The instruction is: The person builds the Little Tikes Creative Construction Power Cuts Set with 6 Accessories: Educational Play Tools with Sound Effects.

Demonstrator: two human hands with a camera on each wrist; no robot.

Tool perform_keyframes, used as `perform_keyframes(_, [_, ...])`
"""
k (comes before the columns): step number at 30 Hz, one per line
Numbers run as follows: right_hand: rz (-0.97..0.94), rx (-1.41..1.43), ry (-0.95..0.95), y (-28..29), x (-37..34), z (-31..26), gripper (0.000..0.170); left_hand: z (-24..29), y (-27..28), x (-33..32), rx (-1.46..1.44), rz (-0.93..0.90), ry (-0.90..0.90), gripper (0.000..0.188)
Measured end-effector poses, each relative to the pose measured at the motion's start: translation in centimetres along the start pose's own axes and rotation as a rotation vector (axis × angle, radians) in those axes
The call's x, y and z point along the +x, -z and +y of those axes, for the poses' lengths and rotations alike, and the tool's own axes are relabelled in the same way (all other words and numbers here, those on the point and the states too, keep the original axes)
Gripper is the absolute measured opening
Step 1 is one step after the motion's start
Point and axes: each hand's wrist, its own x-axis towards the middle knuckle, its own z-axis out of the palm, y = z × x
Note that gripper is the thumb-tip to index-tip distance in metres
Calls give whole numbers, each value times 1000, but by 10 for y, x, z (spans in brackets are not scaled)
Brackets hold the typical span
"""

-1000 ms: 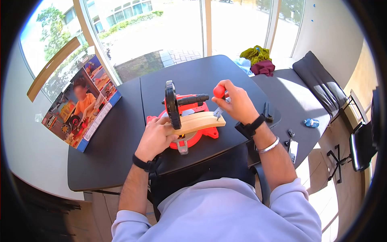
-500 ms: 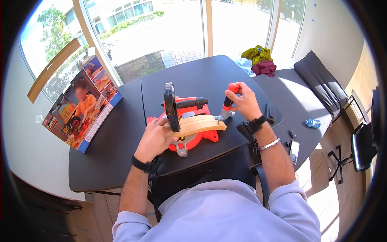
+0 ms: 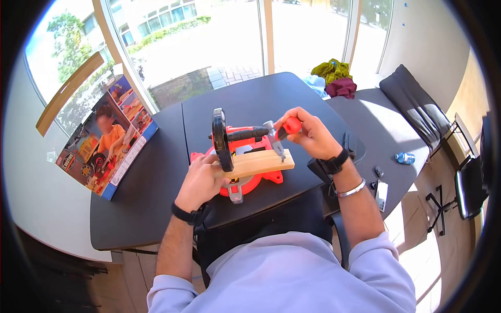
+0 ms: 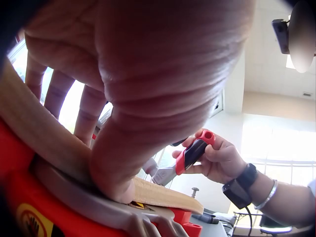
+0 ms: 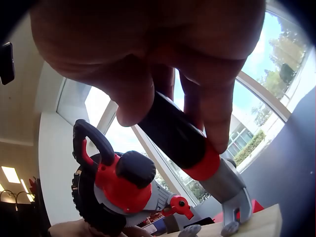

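Note:
A toy claw hammer (image 5: pixel 175 131) with a black and red handle and a grey head is in my right hand (image 3: pixel 311 134). Its claw sits low over the right end of a pale wooden board (image 3: pixel 258 161), beside a small grey nail (image 4: pixel 195 191) standing in that end. My left hand (image 3: pixel 201 177) grips the board's left part, thumb at its near edge, fingers over the far side. Under the board is the base of a red toy mitre saw (image 3: pixel 275 177). Its black round blade guard (image 3: pixel 221 138) rises just beyond my left fingers.
At the table's left stands a picture box (image 3: pixel 107 141). A black case (image 3: pixel 352 145) lies at the table's right edge. Further right, a bench holds a phone (image 3: pixel 381 195), a small bottle (image 3: pixel 405 158) and piled clothes (image 3: pixel 336 78). Windows line the back.
The hammer in my right hand first tilted right, then swung back left with its head above the board's end. The board has levelled and looks straighter. My left hand stays put.

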Motion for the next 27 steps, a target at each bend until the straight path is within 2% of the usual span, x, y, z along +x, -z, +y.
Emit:
perform_keyframes(2, [13,28,32,-1,-4,4,35,-3,-2,-2,-5,27,-26,31])
perform_keyframes(4, [134,131,-10,-2,-11,7,30,-5,0,-1,-11,11,-30,32])
perform_keyframes(5, [132,131,-14,2,-13,8,30,-5,0,-1,-18,-5,-36,32])
perform_keyframes(8, [80,-25,-126,20,-18,4,24,0,4,-1,-100,-34,31,37])
perform_keyframes(10, [-36,-203,-204,29,-19,0,20,-3,3,-3,-102,-41,43,38])
perform_keyframes(11, [-41,-205,-208,31,-16,-11,20,-4,3,-2,-99,-45,47,38])
perform_keyframes(13, [-258,-518,-351,33,-9,-29,33,-1,5,-1,-111,-55,60,39])
perform_keyframes(14, [-263,-519,-357,33,-9,-27,33,-1,7,-1,-118,-64,71,40])
perform_keyframes(16, [-327,-744,-311,34,-10,-19,46,-2,11,-1,-121,-91,75,42])
perform_keyframes(17, [-332,-740,-320,36,-10,-17,46,-1,14,-1,-93,-101,53,43])
perform_keyframes(19, [-356,-951,-79,40,-9,-15,55,3,18,-2,-70,-99,60,44])
perform_keyframes(22, [-345,-1019,-59,37,-5,-39,53,-6,17,-5,-40,-9,-7,35])
perform_keyframes(23, [-289,-1004,42,36,-7,-35,50,-7,19,-6,-29,-19,-8,34])
perform_keyframes(27, [-394,-1080,118,32,-3,-38,41,-11,18,-6,-45,-23,-8,33])
